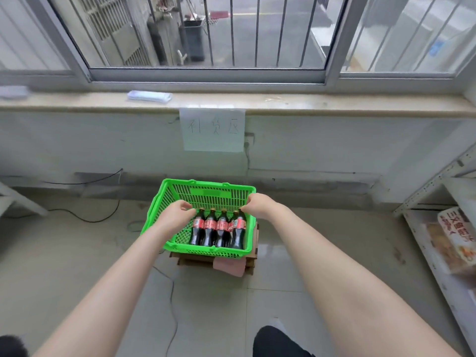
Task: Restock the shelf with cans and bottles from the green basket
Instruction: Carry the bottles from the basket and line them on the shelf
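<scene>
Cola bottles (217, 229) in a row at right wall of green basket (206, 193). Left hand (176, 216) curled beside leftmost bottle (197, 228), hold unclear; right hand (260, 206) pinching cap of rightmost bottle (239, 226).

The green basket (206, 251) — slatted bright plastic; bottles (217, 228) glossy; floor (77, 253) — smooth shiny tile; cardboard (192, 259) matt

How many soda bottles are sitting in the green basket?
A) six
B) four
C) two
B: four dark bottles with red labels stand side by side in a row inside the green basket.
</scene>
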